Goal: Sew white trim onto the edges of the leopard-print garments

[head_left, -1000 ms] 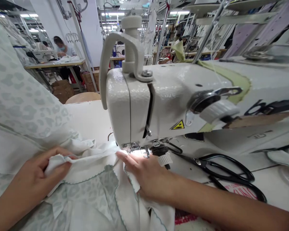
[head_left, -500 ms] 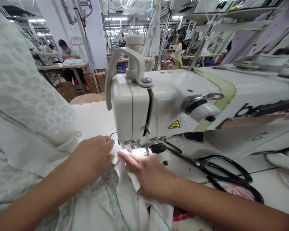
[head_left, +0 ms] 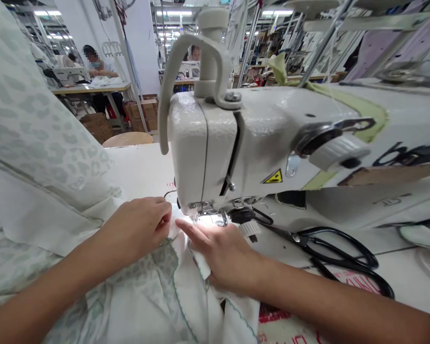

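Note:
My left hand (head_left: 143, 222) is closed, thumb against curled fingers, on the white fabric (head_left: 181, 253) just left of the sewing machine's needle area. My right hand (head_left: 225, 255) is also closed on this fabric, its index finger stretched toward the left hand and its thumb hidden underneath. Both hands are close to the lit presser foot (head_left: 220, 219) of the white sewing machine (head_left: 186, 148). Green stitching runs along the fabric's edges, which hang down below the hands. A pale green leopard-print part (head_left: 46, 110) of the cloth rises at the left.
Black-handled scissors (head_left: 329, 248) lie on the machine table (head_left: 139, 167) right of my right hand, blades pointing to the machine head. A person (head_left: 96, 64) sits at another sewing table behind, near cardboard boxes (head_left: 143, 114). A round wooden stool top (head_left: 128, 139) shows past the table's far edge.
The camera view has shifted closer, so the machine head appears larger. My left fingers have curled in more, while my right hand stays in nearly the same place on the fabric.

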